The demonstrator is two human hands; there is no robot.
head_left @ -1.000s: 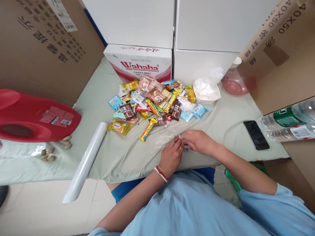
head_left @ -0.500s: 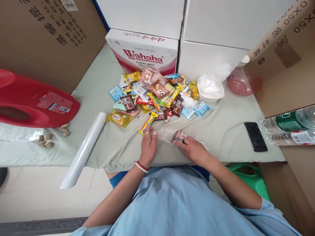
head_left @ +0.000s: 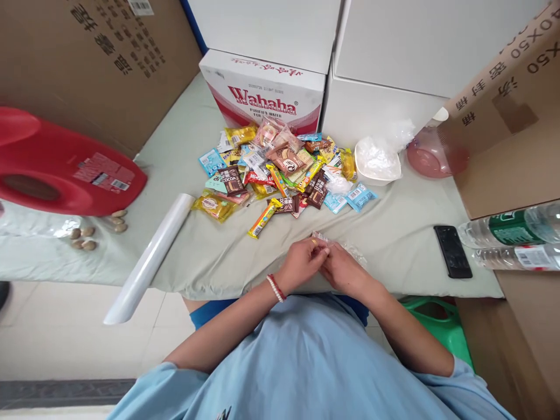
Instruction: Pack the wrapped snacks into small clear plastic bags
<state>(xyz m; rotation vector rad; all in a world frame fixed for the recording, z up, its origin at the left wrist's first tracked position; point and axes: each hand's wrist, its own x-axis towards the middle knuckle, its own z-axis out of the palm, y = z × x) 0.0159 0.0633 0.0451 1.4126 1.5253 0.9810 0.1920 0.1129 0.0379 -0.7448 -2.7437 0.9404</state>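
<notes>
My left hand [head_left: 303,262] and my right hand [head_left: 345,269] meet close to the table's front edge, fingers closed and fingertips touching. Between and behind them shows the edge of a brown snack packet [head_left: 320,235], mostly hidden by the fingers. Crinkled clear plastic film [head_left: 356,253] sticks out past the right hand. A heap of wrapped snacks [head_left: 286,160] lies just beyond, with a yellow snack bar [head_left: 265,218] at its near side. To the left, a roll of clear film [head_left: 151,256] overhangs the table edge.
Behind the snacks stands a Wahaha carton [head_left: 266,93]. A white bowl [head_left: 378,169] with clear plastic sits right of the heap. A phone [head_left: 453,251] and plastic bottles [head_left: 511,227] lie at right. A red jug [head_left: 70,166] and several brown nuts [head_left: 83,238] are at left.
My left hand has moved right and nearer, from the stretched film to meet my right hand. The brown packet, plainly visible before, is now largely covered by the fingers.
</notes>
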